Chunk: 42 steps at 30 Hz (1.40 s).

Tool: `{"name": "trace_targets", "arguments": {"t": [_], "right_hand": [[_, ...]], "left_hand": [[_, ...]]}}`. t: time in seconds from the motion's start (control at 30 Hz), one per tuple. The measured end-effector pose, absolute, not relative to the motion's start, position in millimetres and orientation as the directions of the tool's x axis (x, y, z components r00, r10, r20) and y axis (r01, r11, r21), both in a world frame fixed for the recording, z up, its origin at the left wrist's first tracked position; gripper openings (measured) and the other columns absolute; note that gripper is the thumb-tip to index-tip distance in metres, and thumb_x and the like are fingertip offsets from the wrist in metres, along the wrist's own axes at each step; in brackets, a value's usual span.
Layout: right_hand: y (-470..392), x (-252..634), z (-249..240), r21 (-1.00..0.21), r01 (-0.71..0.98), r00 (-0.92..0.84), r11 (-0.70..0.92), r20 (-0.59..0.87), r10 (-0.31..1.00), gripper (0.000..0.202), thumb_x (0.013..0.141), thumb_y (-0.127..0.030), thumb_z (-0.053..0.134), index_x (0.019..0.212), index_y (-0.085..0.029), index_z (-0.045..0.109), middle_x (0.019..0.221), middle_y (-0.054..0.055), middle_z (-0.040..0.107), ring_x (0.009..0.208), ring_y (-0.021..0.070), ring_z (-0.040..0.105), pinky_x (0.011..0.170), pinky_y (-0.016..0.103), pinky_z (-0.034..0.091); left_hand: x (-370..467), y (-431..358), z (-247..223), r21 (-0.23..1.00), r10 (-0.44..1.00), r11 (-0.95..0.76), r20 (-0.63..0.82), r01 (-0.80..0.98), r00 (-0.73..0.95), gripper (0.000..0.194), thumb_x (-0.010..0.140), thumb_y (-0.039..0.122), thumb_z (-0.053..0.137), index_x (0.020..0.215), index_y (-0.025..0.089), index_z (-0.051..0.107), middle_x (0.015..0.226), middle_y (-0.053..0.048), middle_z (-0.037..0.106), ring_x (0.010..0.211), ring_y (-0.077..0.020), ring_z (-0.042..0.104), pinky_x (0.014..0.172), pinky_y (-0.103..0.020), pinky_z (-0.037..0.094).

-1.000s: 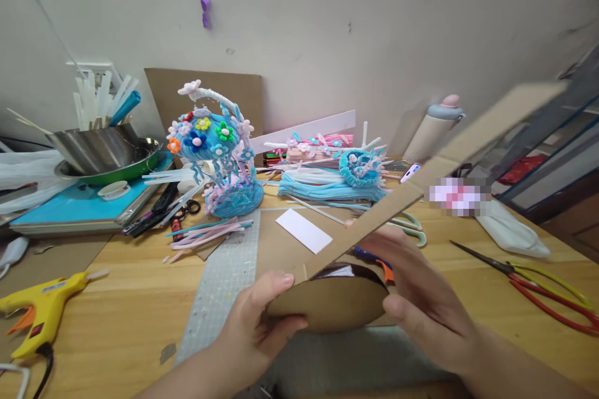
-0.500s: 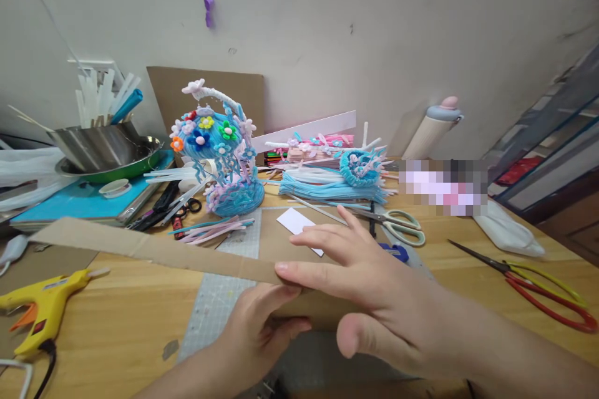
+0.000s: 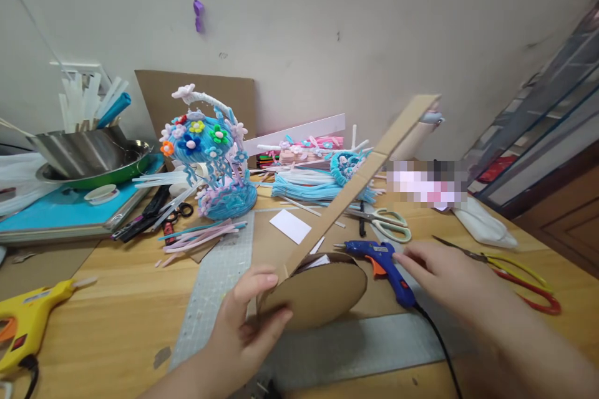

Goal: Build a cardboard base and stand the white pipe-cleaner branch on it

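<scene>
- Nearest me, the left hand (image 3: pixel 234 315) was closed in a pinch, gripping a cardboard disc (image 3: pixel 322 296) at its left edge, where a long cardboard strip (image 3: pixel 341 199) met it.
- The disc stood tilted above the grey cutting mat (image 3: pixel 355 349); the strip rose slantwise to the upper right. White paper (image 3: pixel 319 261) showed behind the disc's upper edge.
- Judgement: the pinch was best kept right at that join, firm but not crushing, since a loose hold would likely let the strip's free length swing and twist.
- The right hand (image 3: pixel 444 280) lay at the rear of the blue glue gun (image 3: pixel 386 262), fingertips at its body; I could not tell whether they gripped it.
- Judgement: a safe lift called for the handle, nozzle turned away from the left fingers, and slack in the cable (image 3: pixel 437 333).
- At the far left lay a yellow glue gun (image 3: pixel 37 318); at the right, red-and-yellow scissors (image 3: pixel 489 258).
- Farther back: a white card (image 3: pixel 290 226), pale-handled scissors (image 3: pixel 390 224) and blue pipe cleaners (image 3: pixel 304 188).
- Beyond stood a flower-covered ornament (image 3: pixel 201 137), before a cardboard panel (image 3: pixel 154 93) against the wall (image 3: pixel 290 12).
</scene>
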State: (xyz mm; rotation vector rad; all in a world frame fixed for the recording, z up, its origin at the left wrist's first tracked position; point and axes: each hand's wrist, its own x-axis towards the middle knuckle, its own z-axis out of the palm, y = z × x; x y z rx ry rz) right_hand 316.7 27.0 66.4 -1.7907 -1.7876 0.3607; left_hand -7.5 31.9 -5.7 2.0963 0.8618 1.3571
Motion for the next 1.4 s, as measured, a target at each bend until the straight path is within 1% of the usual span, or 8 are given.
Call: {"name": "trace_targets", "arguments": {"t": [0.07,0.13,0.2,0.3,0.4,0.6,0.77,1.4], "right_hand": [[18,308,64,-0.576,0.814,0.025,0.068,0.152,0.988,0.026,0.086,-0.044,0.051,0.077,-0.023,0.065,0.071,0.004,0.066,0.066,0.0222,0.061,0.054,0.03,0.046],[8,288,71,-0.645,0.729,-0.038,0.23,0.298,0.954,0.023,0.089,-0.039,0.048,0.102,-0.025,0.061,0.104,0.006,0.065,0.1,0.0248,0.059,0.078,0.034,0.05],[2,265,84,-0.626,0.68,-0.145,0.382,0.396,0.907,0.037,0.089,-0.034,0.047,0.126,-0.031,0.047,0.132,0.005,0.051,0.124,0.0249,0.044,0.098,0.038,0.041],[4,241,99,-0.523,0.686,-0.343,0.506,0.38,0.859,0.052,0.091,-0.032,0.046,0.14,-0.033,0.03,0.145,0.005,0.037,0.134,0.0269,0.03,0.111,0.052,0.016],[9,232,102,-0.489,0.697,-0.398,0.524,0.343,0.851,0.053,0.09,-0.033,0.048,0.139,-0.029,0.03,0.143,0.008,0.039,0.134,0.028,0.029,0.111,0.057,0.012],[1,227,91,-0.59,0.616,-0.377,0.522,0.361,0.853,0.046,0.087,-0.013,0.044,0.13,-0.03,0.039,0.127,0.007,0.051,0.117,0.0218,0.047,0.095,0.038,0.041],[-6,224,88,-0.619,0.593,-0.344,0.515,0.384,0.857,0.049,0.087,-0.009,0.044,0.129,-0.033,0.038,0.119,0.004,0.052,0.108,0.0192,0.049,0.09,0.033,0.042],[-9,217,79,-0.595,0.645,-0.265,0.478,0.413,0.871,0.048,0.088,-0.01,0.044,0.13,-0.034,0.041,0.11,0.003,0.054,0.106,0.0193,0.05,0.09,0.034,0.04]], "left_hand": [[-8,30,-3,0.698,0.734,-0.676,0.609,0.235,0.302,0.051,0.079,0.008,0.058,0.123,0.027,0.043,0.119,-0.01,0.053,0.117,-0.0232,0.049,0.095,-0.037,0.044],[-6,29,4,0.699,0.736,-0.674,0.605,0.24,0.305,0.047,0.08,0.008,0.056,0.122,0.027,0.045,0.119,-0.009,0.053,0.117,-0.0228,0.049,0.096,-0.037,0.043],[-4,28,13,0.702,0.746,-0.664,0.595,0.257,0.299,0.043,0.082,0.009,0.054,0.12,0.027,0.047,0.118,-0.008,0.055,0.116,-0.0211,0.05,0.096,-0.034,0.043],[-1,29,25,0.692,0.753,-0.657,0.582,0.3,0.308,0.039,0.083,0.009,0.053,0.117,0.028,0.05,0.113,-0.005,0.058,0.112,-0.0182,0.053,0.094,-0.029,0.044],[-2,27,35,0.653,0.735,-0.677,0.574,0.34,0.36,0.039,0.083,0.007,0.053,0.115,0.027,0.051,0.111,-0.004,0.06,0.108,-0.0176,0.055,0.093,-0.028,0.044],[-3,17,58,0.647,0.737,-0.661,0.465,0.38,0.49,0.038,0.082,0.009,0.054,0.115,0.026,0.048,0.118,-0.007,0.054,0.114,-0.0204,0.05,0.095,-0.033,0.042],[0,12,68,0.59,0.736,-0.67,0.449,0.45,0.507,0.039,0.081,0.011,0.056,0.117,0.025,0.048,0.121,-0.008,0.052,0.116,-0.0223,0.047,0.097,-0.036,0.04],[13,-4,50,0.372,0.628,-0.603,0.767,0.705,0.132,0.024,0.073,0.006,0.069,0.093,0.02,0.063,0.091,-0.005,0.061,0.086,-0.0183,0.057,0.079,-0.034,0.044]]}}
